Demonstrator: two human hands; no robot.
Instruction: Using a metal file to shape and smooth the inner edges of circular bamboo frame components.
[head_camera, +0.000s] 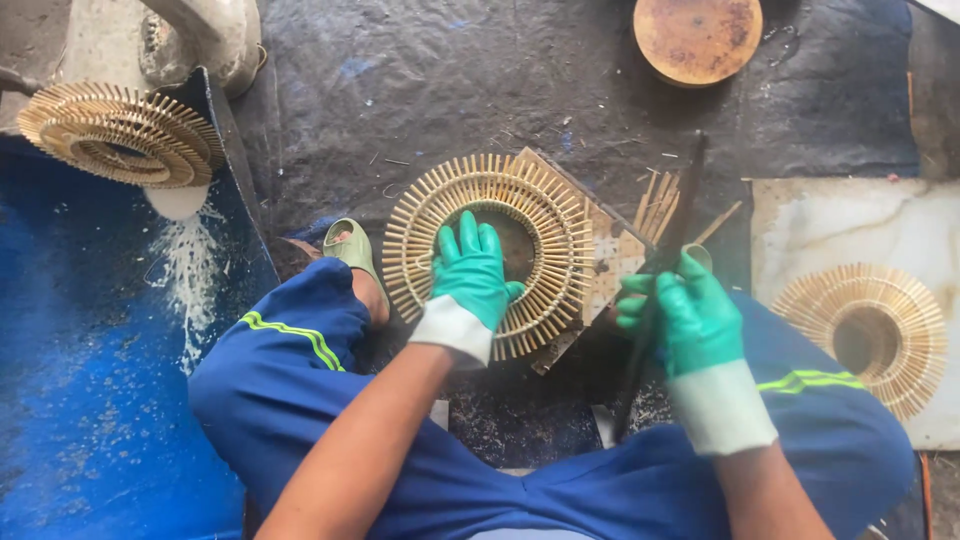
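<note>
Left hand (468, 272), in a green glove, lay flat with fingers spread on the round bamboo-stick ring (490, 250), pressing it down, not gripping. The ring sat on a small wooden board (610, 255) on the dark floor mat (450, 80), between the person's knees. Right hand (690, 315), also gloved, was clamped around a long dark blade (672, 240), held tilted with its tip pointing away, just right of the ring; whether the blade touched the ring couldn't be told. Loose bamboo sticks (658, 205) lay on the board beside the blade. A finished ring (868, 335) rested on a pale slab (850, 220) at right, a stack of rings (120, 135) at upper left, a round rusty disc (697, 38) at top. Green sandal (350, 245) sat near the left knee.
</note>
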